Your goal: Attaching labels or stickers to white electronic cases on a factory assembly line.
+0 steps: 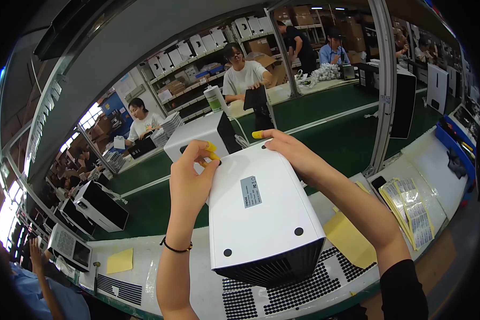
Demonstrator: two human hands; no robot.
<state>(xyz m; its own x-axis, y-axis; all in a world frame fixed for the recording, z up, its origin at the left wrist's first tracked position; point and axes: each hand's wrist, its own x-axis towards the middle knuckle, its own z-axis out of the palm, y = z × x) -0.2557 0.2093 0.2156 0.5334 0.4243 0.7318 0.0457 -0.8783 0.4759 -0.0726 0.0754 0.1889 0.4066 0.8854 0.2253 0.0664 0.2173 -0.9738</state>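
A white box-shaped appliance (264,208) stands before me, its plain panel up, with a grey label (251,192) and black round feet near its corners. Black slatted grille (274,265) covers the near side. My left hand (191,173) is at the far left corner, fingers curled in yellow finger cots, thumb beside a black foot (219,162). At the far right corner my right hand (293,152) lies over the edge; its thumb touches the panel by another foot (264,146), and one finger in a yellow cot stretches past the far edge. Its other fingers are hidden.
Sheets of black round pads (304,293) lie under and before the appliance. Yellow backing paper (352,234) and label sheets (409,205) lie right, near a blue tray (456,141). Beyond runs a green conveyor (325,141) with another white appliance (200,133); co-workers sit across it. A metal post (385,96) rises right.
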